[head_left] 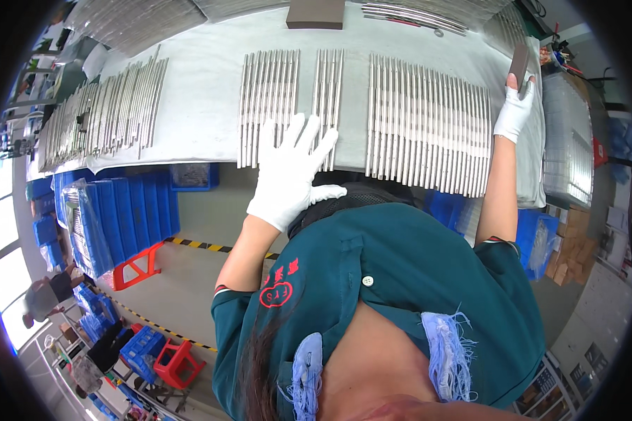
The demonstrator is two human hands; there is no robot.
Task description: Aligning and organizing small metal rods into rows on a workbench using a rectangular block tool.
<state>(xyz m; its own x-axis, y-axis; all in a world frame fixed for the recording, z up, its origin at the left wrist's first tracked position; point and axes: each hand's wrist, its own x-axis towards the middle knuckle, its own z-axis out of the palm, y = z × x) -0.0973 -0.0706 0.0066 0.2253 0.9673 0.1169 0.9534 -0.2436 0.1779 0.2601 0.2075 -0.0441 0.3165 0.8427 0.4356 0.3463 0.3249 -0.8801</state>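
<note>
My left hand [288, 172], in a white glove, lies palm down with its fingers spread. The fingers reach over the near part of a middle row of thin metal rods [268, 84] and touch or hover just over them; which, I cannot tell. Beside it is a narrow group of rods [329, 81], partly under my fingertips. At the table's right edge my right hand [515, 111], gloved with bare fingertips showing, grips a flat grey-brown rectangular block [519, 62]. Just left of that hand lies a wide row of rods [428, 126] side by side.
A looser bunch of rods [105, 116] covers the left of the pale tablecloth [203, 91]. Another brown block [316, 14] and several long rods [414, 17] lie at the far edge. Stacked clear trays [567, 140] stand right; blue crates [130, 210] and red stools [178, 363] stand left.
</note>
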